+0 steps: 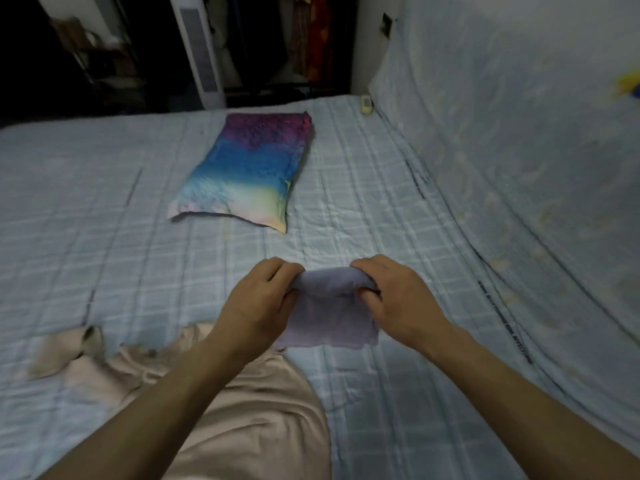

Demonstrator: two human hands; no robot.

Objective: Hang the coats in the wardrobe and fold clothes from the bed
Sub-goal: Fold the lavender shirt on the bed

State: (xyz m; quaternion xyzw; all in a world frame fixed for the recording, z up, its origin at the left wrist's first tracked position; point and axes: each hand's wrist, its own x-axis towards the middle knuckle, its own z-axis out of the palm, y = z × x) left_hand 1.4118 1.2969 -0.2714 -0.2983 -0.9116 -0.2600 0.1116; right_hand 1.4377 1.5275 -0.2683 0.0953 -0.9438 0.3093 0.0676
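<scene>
A small pale lilac cloth (330, 315) hangs just above the bed in front of me. My left hand (263, 299) pinches its upper left corner and my right hand (398, 296) pinches its upper right corner, so the cloth is stretched between them and its lower edge droops toward the sheet. A beige garment (242, 410) lies crumpled on the bed beneath my left forearm, reaching to the near edge of view.
The bed (104, 220) carries a light blue checked sheet. A folded cloth in purple, blue and yellow (249, 171) lies farther back at the middle. A mattress or padded wall (519, 150) rises at the right. A dark wardrobe opening (294, 46) and a white tower fan (201, 53) stand behind the bed.
</scene>
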